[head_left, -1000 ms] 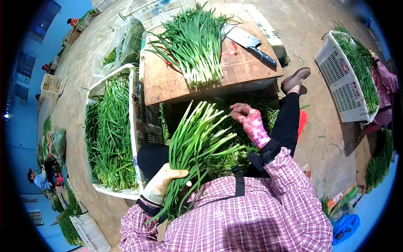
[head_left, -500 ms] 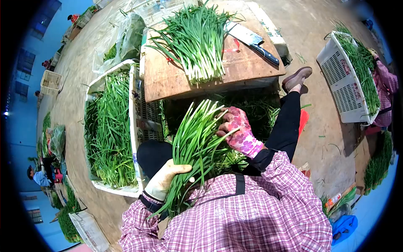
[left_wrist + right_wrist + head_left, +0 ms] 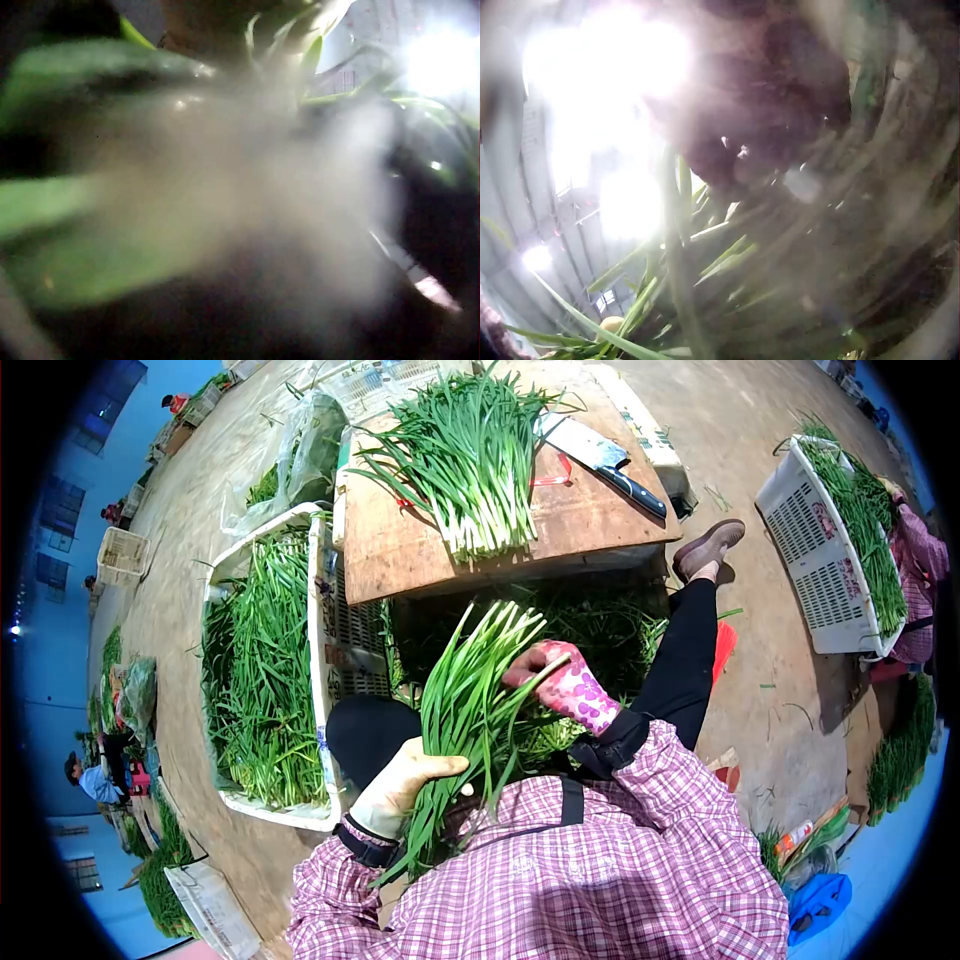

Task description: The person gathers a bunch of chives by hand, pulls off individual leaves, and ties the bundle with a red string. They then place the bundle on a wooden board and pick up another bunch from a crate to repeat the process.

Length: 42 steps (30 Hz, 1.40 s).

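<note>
A bunch of long green stalks with pale ends point(image 3: 465, 705) is held above the lap in the head view. My left hand point(image 3: 400, 788), in a pale glove, grips its lower leafy part, thumb across the front. At the bunch's right side, my right hand point(image 3: 568, 685), in a pink flowered glove, has its fingers curled in against the pale stalks; its fingertips are partly hidden. Both wrist views are badly blurred, with green leaves point(image 3: 112, 262) in the left and stalks point(image 3: 727, 259) in the right.
A wooden board point(image 3: 390, 565) ahead bears a large stalk pile point(image 3: 480, 470) and a cleaver point(image 3: 600, 455). White crates of greens stand at left point(image 3: 325, 750) and far right point(image 3: 815, 550). More greens point(image 3: 600, 620) lie in shadow below the board.
My right hand has moved left and inward to the bunch, its fingers now curled closer on the stalks. The bunch and my left hand have shifted slightly right.
</note>
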Available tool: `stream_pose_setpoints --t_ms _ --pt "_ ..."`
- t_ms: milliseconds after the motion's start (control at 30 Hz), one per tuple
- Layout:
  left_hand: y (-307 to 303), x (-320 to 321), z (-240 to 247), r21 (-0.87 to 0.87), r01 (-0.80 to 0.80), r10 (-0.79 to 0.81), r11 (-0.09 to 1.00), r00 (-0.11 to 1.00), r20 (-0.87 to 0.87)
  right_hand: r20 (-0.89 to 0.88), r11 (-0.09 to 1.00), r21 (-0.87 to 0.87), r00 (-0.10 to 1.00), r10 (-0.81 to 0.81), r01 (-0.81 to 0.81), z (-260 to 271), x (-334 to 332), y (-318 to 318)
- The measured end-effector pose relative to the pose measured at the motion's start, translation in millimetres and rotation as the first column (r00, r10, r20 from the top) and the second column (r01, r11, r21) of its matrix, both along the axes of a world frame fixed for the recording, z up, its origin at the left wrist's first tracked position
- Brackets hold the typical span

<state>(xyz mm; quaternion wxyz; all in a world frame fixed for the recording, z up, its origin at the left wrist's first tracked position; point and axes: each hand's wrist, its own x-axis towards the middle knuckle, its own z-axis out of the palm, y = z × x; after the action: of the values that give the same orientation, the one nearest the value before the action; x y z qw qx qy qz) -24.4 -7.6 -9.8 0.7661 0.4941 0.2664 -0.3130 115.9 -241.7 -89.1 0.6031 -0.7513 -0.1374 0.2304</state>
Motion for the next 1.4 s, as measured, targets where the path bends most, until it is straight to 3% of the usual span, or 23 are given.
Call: stream_pose_setpoints --t_ms 100,133,200,233,267,333,367,467,500,600,633,667,767,867,933,967,1000,1067,1100,1167,1200,1267,1400 --pt "7.7 -5.2 -10.0 -0.026 -0.033 0.033 0.999 0.999 -0.032 0.071 0.924 0.102 0.923 -0.377 0.370 -6.3 12.5 -14.7" --pt "9.9 -6.8 -10.8 -0.029 -0.046 0.045 0.998 0.998 -0.042 0.218 0.880 -0.146 0.882 -0.418 0.453 -5.8 21.3 -18.7" --pt "10.0 -7.2 -10.4 -0.010 -0.046 0.046 0.999 0.999 -0.028 0.550 0.977 -0.174 0.835 -0.006 0.122 -8.9 21.1 -29.1" --pt "8.3 -6.3 -8.6 0.002 -0.039 0.039 0.999 0.999 -0.015 0.736 0.960 -0.276 0.633 0.238 -0.040 -5.8 13.6 -30.1" --pt "7.1 -4.9 -7.8 0.012 -0.030 0.030 0.999 1.000 -0.003 0.626 0.917 -0.399 0.728 0.280 -0.010 -12.6 4.2 -21.6" --pt "6.7 -4.6 -8.9 0.003 -0.015 0.015 1.000 1.000 0.005 0.623 0.855 -0.506 0.637 0.453 -0.113 -5.9 2.6 -15.4" --pt "7.0 -6.2 -8.7 0.002 -0.008 0.008 1.000 1.000 0.005 0.698 0.875 -0.473 0.562 0.444 -0.103 -6.1 -0.2 -15.2" --pt "6.0 -5.8 -1.8 0.048 0.025 -0.026 0.999 0.999 0.031 0.765 0.974 -0.196 0.604 0.225 -0.115 -22.3 4.7 -15.5" --pt "6.0 -5.0 -2.0 0.047 0.028 -0.029 0.999 0.999 0.024 0.645 0.985 -0.062 0.747 0.162 -0.159 -23.9 7.8 -15.4" --pt "11.1 -6.6 -4.9 0.052 0.029 -0.029 0.998 0.999 0.016 0.425 0.971 -0.035 0.883 -0.200 0.237 -31.8 13.7 -18.9" --pt "14.9 -8.8 -8.1 0.058 0.025 -0.026 0.998 0.999 0.021 0.487 0.935 -0.027 0.821 -0.298 0.355 -36.3 25.3 -26.6" --pt "18.7 -11.2 -9.9 0.065 0.021 -0.023 0.998 0.999 0.026 0.309 0.871 -0.045 0.836 -0.455 0.490 -39.3 35.1 -39.9" --pt "15.2 -11.6 14.2 0.113 -0.029 0.015 0.993 0.993 0.121 0.487 0.632 -0.365 0.719 -0.496 0.683 -51.8 66.9 -100.5" --pt "6.9 -10.0 32.9 -0.077 -0.147 0.152 0.986 0.987 0.055 0.329 0.538 -0.732 0.908 -0.259 0.418 -57.6 54.6 -135.4" --pt "21.4 -11.0 17.8 -0.079 -0.052 0.062 0.996 0.990 0.127 0.094 0.780 -0.626 0.994 0.052 0.019 -50.9 23.7 -135.2" --pt "18.6 -10.6 20.8 -0.062 -0.091 0.098 0.994 0.987 0.130 -0.188 0.879 -0.433 0.974 0.130 -0.201 -39.7 8.1 -125.6" --pt "13.8 -10.2 25.5 -0.045 -0.127 0.133 0.991 0.982 0.136 -0.236 0.861 -0.351 0.924 0.299 -0.368 -49.5 -3.5 -114.7" --pt "9.2 -8.9 30.5 -0.041 -0.155 0.159 0.987 0.977 0.144 -0.486 0.907 0.279 0.768 0.417 -0.316 -96.9 -31.1 -98.3" --pt "8.5 -8.5 32.0 -0.051 -0.147 0.153 0.988 0.977 0.146 -0.397 0.888 0.235 0.795 0.459 -0.395 -88.2 -37.4 -85.2" --pt "-1.6 -7.5 37.7 0.021 -0.133 0.127 0.991 0.973 0.190 -0.472 0.647 0.763 0.689 0.549 0.007 -125.5 -64.6 -54.1" --pt "-4.3 -7.4 37.8 -0.001 -0.115 0.113 0.993 0.975 0.192 -0.467 0.410 0.878 0.636 0.614 0.249 -137.5 -70.0 -39.9" --pt "-8.1 -6.9 37.3 -0.046 -0.074 0.082 0.996 0.977 0.198 -0.404 0.228 0.915 0.729 0.553 0.334 -84.6 -61.2 -23.4" --pt "-11.0 -10.1 24.1 -0.044 -0.031 0.038 0.999 0.982 0.183 -0.620 0.440 0.731 0.776 0.111 0.522 -66.6 -48.3 -15.5"
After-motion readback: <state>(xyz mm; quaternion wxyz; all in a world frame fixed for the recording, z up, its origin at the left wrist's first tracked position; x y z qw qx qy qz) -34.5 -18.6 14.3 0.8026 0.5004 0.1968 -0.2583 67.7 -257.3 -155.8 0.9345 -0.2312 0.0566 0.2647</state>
